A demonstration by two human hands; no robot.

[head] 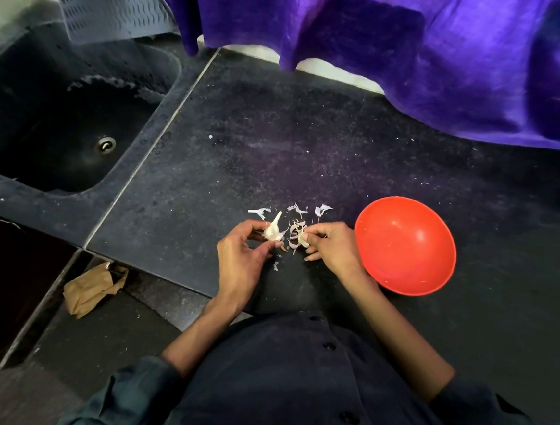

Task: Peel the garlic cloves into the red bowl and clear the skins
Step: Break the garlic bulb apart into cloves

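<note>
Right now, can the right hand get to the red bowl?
Probably yes. The right hand, pinching a garlic clove, sits just beside the red bowl, and nothing lies between them on the counter.

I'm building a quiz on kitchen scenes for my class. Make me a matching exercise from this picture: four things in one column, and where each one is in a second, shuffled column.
Things:
1. garlic bulb
2. red bowl
3. garlic skins
4. crumpled brown paper bag

Places:
A. scattered on the countertop just beyond the hands
B. on the floor below the counter edge
C. in the left hand
D. on the countertop beside the right hand

Pairs: 1-C, 2-D, 3-A, 4-B
</note>
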